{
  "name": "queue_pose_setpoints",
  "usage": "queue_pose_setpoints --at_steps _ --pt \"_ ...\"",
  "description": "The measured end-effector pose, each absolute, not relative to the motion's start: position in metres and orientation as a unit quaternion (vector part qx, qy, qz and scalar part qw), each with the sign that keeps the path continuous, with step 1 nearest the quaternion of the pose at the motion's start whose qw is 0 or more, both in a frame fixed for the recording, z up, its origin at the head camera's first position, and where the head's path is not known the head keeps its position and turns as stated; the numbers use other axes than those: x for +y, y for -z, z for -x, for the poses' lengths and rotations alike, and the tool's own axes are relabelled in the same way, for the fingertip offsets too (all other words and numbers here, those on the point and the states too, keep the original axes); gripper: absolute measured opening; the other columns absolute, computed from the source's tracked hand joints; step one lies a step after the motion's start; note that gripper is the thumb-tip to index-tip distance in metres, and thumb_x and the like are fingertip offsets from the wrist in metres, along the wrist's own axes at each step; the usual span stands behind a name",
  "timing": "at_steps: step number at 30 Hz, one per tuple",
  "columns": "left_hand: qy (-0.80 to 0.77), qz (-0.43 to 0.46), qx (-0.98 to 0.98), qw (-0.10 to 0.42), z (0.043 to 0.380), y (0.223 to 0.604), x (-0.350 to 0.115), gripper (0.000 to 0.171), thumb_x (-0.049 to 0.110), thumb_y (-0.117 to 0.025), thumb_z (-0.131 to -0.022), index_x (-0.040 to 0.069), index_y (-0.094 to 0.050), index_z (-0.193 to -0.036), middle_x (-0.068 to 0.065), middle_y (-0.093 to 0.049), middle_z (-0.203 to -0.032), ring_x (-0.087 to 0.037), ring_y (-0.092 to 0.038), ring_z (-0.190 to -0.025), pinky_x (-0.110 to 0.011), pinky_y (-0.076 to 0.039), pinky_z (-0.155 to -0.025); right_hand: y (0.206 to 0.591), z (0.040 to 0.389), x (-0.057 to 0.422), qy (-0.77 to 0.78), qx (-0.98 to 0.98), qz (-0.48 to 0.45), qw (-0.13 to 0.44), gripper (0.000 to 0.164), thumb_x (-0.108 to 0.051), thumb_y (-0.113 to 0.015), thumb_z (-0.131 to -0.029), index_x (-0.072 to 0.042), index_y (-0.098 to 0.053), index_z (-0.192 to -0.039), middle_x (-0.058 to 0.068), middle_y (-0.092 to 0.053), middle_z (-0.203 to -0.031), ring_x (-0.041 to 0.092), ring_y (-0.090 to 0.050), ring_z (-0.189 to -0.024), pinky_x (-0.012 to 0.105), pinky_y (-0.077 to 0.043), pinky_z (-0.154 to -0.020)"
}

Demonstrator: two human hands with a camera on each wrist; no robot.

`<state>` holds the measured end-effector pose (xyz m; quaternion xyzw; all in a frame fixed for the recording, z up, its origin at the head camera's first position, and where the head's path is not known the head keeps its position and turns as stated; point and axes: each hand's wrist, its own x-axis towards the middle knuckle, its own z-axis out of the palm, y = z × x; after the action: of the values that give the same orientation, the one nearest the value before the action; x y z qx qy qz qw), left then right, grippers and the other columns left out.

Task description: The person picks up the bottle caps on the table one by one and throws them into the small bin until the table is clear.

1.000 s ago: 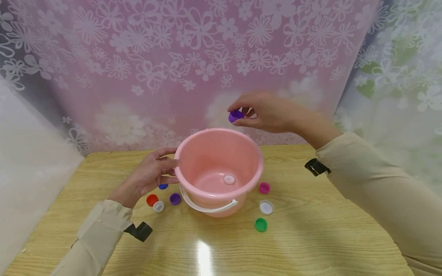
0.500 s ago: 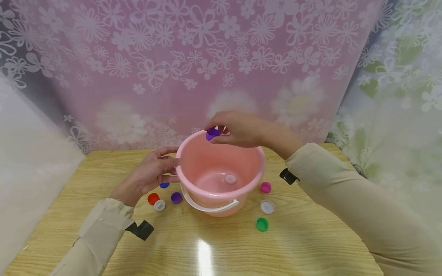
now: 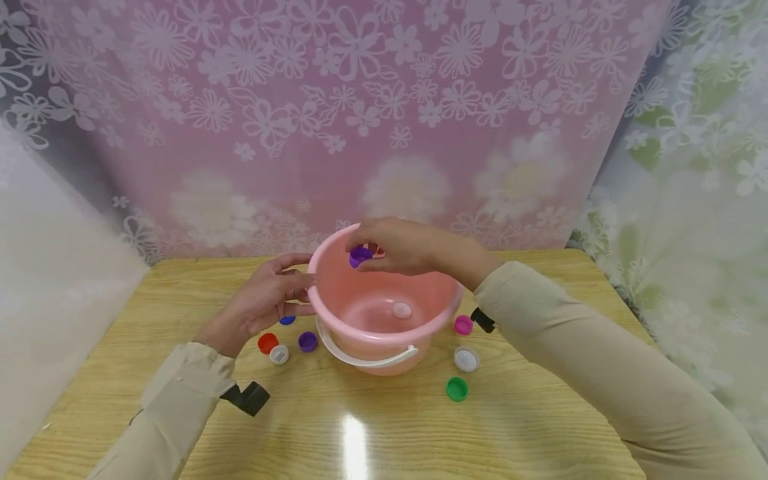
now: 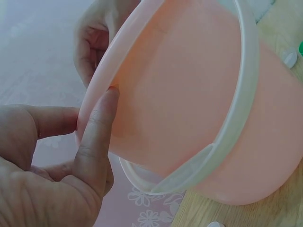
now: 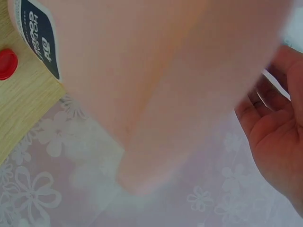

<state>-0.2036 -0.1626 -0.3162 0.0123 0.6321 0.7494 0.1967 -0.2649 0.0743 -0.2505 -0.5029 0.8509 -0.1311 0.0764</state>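
A pink bucket (image 3: 387, 347) with a white handle (image 3: 366, 363) stands upright on the table. My left hand (image 3: 264, 293) pinches its left rim, thumb on one side and fingers on the other, as the left wrist view shows. My right hand (image 3: 405, 247) is over the bucket's mouth at the back. Between thumb and fingers it pinches a purple bottle cap (image 3: 361, 257), its hollow side up. A white cap (image 3: 401, 310) lies on the bucket's floor. The right wrist view is mostly filled by the blurred bucket wall (image 5: 109, 56).
Left of the bucket lie a red cap (image 3: 267, 343), a white cap (image 3: 279, 355), another purple cap (image 3: 308, 342) and a partly hidden blue cap (image 3: 287, 320). To its right are a pink cap (image 3: 463, 325), a larger white cap (image 3: 466, 359) and a green cap (image 3: 457, 389). A flowered curtain (image 3: 270, 167) hangs behind.
My right hand has carried the purple cap left and down, from behind the bucket's rim to over its mouth. My left hand keeps its hold on the rim.
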Motion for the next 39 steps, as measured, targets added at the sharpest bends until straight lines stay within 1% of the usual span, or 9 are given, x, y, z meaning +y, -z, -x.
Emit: queue_pose_setpoints --at_steps 8,12,15,18,24,28,31,34,39 --pt "-0.750 -0.010 0.632 0.195 0.203 0.316 -0.163 0.054 0.003 -0.055 -0.094 0.004 -0.032 -0.144 -0.009 -0.057 -0.084 -0.017 -0.062 -0.067 -0.035 -0.059 -0.067 0.254 0.265 0.074 0.126 0.855 0.496 0.084 0.032 -0.020 -0.064 -0.093 -0.007 -0.062 -0.123 0.001 -0.061 -0.106 0.016 -0.055 -0.095 0.030 -0.048 -0.086" --pt "-0.752 -0.011 0.629 0.195 0.203 0.317 -0.163 0.054 0.003 -0.055 -0.095 0.003 -0.032 -0.144 -0.009 -0.057 -0.084 -0.016 -0.062 -0.066 -0.035 -0.059 -0.067 0.252 0.264 0.076 0.135 0.857 0.488 0.090 0.035 -0.022 -0.063 -0.094 -0.007 -0.061 -0.126 0.003 -0.061 -0.113 0.016 -0.056 -0.098 0.032 -0.049 -0.089" --pt "-0.753 -0.012 0.628 0.196 0.203 0.317 -0.162 0.054 0.002 -0.055 -0.095 0.003 -0.032 -0.144 -0.009 -0.057 -0.084 -0.017 -0.062 -0.066 -0.035 -0.059 -0.067 0.250 0.263 0.080 0.142 0.862 0.478 0.092 0.038 -0.023 -0.062 -0.094 -0.006 -0.059 -0.128 0.007 -0.060 -0.121 0.019 -0.057 -0.103 0.033 -0.049 -0.091" --pt "-0.752 -0.011 0.628 0.197 0.202 0.318 -0.162 0.054 0.002 -0.054 -0.094 0.003 -0.032 -0.144 -0.009 -0.057 -0.085 -0.017 -0.062 -0.066 -0.035 -0.059 -0.067 0.248 0.263 0.085 0.148 0.865 0.472 0.086 0.038 -0.023 -0.061 -0.095 -0.006 -0.059 -0.129 0.009 -0.059 -0.124 0.021 -0.057 -0.104 0.035 -0.049 -0.091" --pt "-0.752 -0.011 0.630 0.193 0.202 0.318 -0.163 0.054 0.003 -0.055 -0.095 0.003 -0.032 -0.144 -0.010 -0.057 -0.086 -0.017 -0.063 -0.067 -0.035 -0.059 -0.068 0.242 0.261 0.102 0.165 0.870 0.463 0.041 0.035 -0.024 -0.062 -0.094 -0.009 -0.062 -0.126 0.005 -0.060 -0.120 0.019 -0.057 -0.102 0.035 -0.051 -0.087" --pt "-0.750 -0.016 0.633 0.192 0.202 0.318 -0.162 0.054 0.004 -0.055 -0.095 0.002 -0.032 -0.144 -0.012 -0.057 -0.088 -0.016 -0.063 -0.068 -0.036 -0.059 -0.069 0.240 0.263 0.125 0.200 0.867 0.456 -0.007 0.032 -0.022 -0.063 -0.094 -0.008 -0.063 -0.122 0.004 -0.061 -0.114 0.018 -0.058 -0.098 0.033 -0.052 -0.084" --pt "-0.749 -0.021 0.634 0.192 0.202 0.318 -0.162 0.054 0.004 -0.056 -0.095 0.001 -0.032 -0.144 -0.012 -0.058 -0.089 -0.017 -0.063 -0.069 -0.035 -0.059 -0.069 0.240 0.265 0.146 0.216 0.877 0.428 -0.033 0.031 -0.022 -0.063 -0.094 -0.008 -0.062 -0.122 0.004 -0.060 -0.112 0.017 -0.059 -0.096 0.033 -0.052 -0.084" --pt "-0.748 -0.023 0.635 0.192 0.201 0.318 -0.162 0.056 0.005 -0.058 -0.094 0.001 -0.032 -0.143 -0.012 -0.059 -0.089 -0.016 -0.063 -0.069 -0.036 -0.059 -0.069 0.243 0.268 0.169 0.223 0.891 0.392 -0.042 0.032 -0.021 -0.063 -0.094 -0.007 -0.062 -0.122 0.005 -0.059 -0.114 0.019 -0.059 -0.097 0.035 -0.052 -0.086" --pt "-0.746 -0.023 0.638 0.191 0.201 0.319 -0.162 0.056 0.006 -0.059 -0.094 0.001 -0.032 -0.143 -0.011 -0.058 -0.089 -0.016 -0.062 -0.069 -0.036 -0.059 -0.070 0.260 0.276 0.203 0.233 0.902 0.360 -0.055 0.029 -0.020 -0.059 -0.096 -0.004 -0.063 -0.120 0.008 -0.060 -0.112 0.022 -0.059 -0.096 0.039 -0.053 -0.085"
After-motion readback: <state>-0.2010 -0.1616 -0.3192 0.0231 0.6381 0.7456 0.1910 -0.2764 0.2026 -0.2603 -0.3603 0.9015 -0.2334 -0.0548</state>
